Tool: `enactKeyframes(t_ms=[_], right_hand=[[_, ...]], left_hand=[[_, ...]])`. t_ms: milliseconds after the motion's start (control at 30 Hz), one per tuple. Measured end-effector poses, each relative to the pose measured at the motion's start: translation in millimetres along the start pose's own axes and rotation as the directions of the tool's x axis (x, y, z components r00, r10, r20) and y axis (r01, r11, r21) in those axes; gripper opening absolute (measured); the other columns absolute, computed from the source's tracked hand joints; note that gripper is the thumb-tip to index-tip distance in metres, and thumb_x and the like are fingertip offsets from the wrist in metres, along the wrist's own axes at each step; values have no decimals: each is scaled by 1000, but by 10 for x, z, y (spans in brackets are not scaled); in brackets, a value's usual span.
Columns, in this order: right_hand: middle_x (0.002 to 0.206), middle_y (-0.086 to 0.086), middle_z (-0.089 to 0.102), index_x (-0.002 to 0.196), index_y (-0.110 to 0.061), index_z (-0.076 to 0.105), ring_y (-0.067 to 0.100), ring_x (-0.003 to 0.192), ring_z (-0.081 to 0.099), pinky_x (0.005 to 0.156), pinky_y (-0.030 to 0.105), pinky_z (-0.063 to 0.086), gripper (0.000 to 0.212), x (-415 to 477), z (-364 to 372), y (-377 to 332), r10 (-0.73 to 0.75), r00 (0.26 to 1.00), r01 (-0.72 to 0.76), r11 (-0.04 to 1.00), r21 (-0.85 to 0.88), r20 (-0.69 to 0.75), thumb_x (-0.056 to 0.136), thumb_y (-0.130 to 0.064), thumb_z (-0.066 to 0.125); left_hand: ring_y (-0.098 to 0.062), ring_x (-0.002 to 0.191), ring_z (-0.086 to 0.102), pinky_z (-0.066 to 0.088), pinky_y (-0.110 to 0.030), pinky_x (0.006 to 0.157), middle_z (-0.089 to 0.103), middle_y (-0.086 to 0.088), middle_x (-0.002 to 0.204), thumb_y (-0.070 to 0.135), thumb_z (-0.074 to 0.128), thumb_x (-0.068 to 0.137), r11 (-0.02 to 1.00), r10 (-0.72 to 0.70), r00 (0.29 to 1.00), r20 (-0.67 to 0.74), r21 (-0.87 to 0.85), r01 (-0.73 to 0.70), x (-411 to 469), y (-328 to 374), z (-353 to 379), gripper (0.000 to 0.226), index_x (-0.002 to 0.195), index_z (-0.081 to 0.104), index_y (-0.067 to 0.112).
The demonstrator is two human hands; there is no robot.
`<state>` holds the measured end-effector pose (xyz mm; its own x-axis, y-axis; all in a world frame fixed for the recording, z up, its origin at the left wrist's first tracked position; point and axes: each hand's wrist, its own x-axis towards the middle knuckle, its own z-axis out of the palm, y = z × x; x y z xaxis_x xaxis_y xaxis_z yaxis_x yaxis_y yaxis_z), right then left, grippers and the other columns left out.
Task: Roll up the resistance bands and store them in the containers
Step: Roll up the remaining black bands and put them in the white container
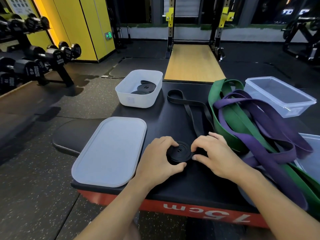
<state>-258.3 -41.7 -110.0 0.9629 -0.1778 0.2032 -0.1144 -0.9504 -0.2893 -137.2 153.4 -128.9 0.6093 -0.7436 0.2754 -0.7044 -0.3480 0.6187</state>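
A black resistance band (180, 152) lies partly coiled on the black box top near its front edge. Its loose tail (186, 103) runs away to a loop further back. My left hand (160, 158) curls round the coil from the left, and my right hand (213, 154) pinches the band at the coil's right side. A white tub (138, 99) at the back left holds two rolled black bands (144, 89). Green bands (230, 122) and purple bands (270, 129) lie in a tangled heap on the right.
A white lid (110, 151) lies flat at the front left. An empty clear container (280, 97) stands at the back right, and another clear one (310, 149) peeks out at the right edge. Dumbbell racks (43, 56) stand on the left floor, a squat rack (195, 28) behind.
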Motion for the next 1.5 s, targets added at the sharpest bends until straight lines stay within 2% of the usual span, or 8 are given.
enactKeyframes(t_ms=[133, 300, 533, 733, 900, 1100, 1300, 1500], right_hand=[[99, -20, 58, 94, -34, 58, 4, 92, 54, 93, 29, 42, 21, 9, -40, -1, -116, 993, 115, 992, 50, 30, 88, -34, 78], [108, -22, 52, 106, -35, 54, 3, 102, 51, 108, 31, 36, 25, -44, -24, -25, -170, 985, 171, 983, -60, 28, 91, -47, 70], [133, -37, 42, 154, -38, 38, -20, 121, 33, 116, 16, 20, 84, 61, -72, -63, -87, 988, 65, 985, 161, 131, 82, -47, 82], [130, -25, 44, 158, -35, 30, -3, 123, 39, 122, 29, 11, 93, 125, -52, -61, -49, 983, 30, 993, 114, 175, 82, -60, 76], [118, -25, 43, 147, -37, 44, -2, 112, 38, 122, 33, 6, 90, 195, -74, -83, -48, 982, 48, 999, 4, 184, 71, -82, 66], [95, -20, 46, 107, -32, 49, 4, 97, 45, 123, 40, 13, 84, 197, 17, -170, 17, 998, -14, 999, -44, 68, 55, -98, 56], [89, -9, 58, 119, -30, 47, 18, 103, 40, 90, 26, 24, 85, 92, -80, -301, 102, 989, -86, 987, -139, 108, 63, -93, 61], [96, -21, 55, 136, -37, 46, 1, 105, 48, 124, 34, 9, 74, 105, -152, -108, 11, 982, -6, 1000, -26, 188, 77, -76, 68]], left_hand=[[-3, 114, 49, 46, -31, 97, 60, 25, 116, 49, 70, 66, 999, 39, 999, 20, 17, -40, -3, -5, -10, 49, 112, 61, 35], [-3, 123, 45, 43, -31, 103, 55, 31, 128, 47, 63, 66, 998, 60, 996, 59, 30, -62, -4, 19, -29, 56, 120, 62, 35], [3, 131, 33, 44, -32, 106, 47, 36, 142, 42, 59, 70, 998, 61, 990, 125, -9, -60, -6, 7, -44, 63, 132, 64, 38], [1, 134, 34, 39, -16, 100, 28, 30, 138, 35, 54, 82, 998, 56, 987, 152, -20, -54, -17, 0, -26, 54, 135, 67, 42], [3, 134, 32, 32, -21, 112, 31, 29, 133, 29, 44, 89, 998, 34, 985, 170, -57, -24, 0, -8, -38, 51, 133, 68, 42], [6, 137, 38, 41, -27, 107, 33, 35, 136, 45, 64, 99, 995, 51, 990, 134, -97, -38, -9, -14, -25, 23, 120, 71, 50], [8, 139, 31, 34, -16, 104, 34, 36, 140, 42, 59, 103, 995, 87, 985, 146, -57, -79, -8, -19, -26, 26, 126, 70, 48], [12, 138, 26, 23, -3, 101, 35, 35, 140, 35, 57, 105, 993, 110, 981, 161, -53, -102, -6, -34, -19, 28, 129, 70, 44]])
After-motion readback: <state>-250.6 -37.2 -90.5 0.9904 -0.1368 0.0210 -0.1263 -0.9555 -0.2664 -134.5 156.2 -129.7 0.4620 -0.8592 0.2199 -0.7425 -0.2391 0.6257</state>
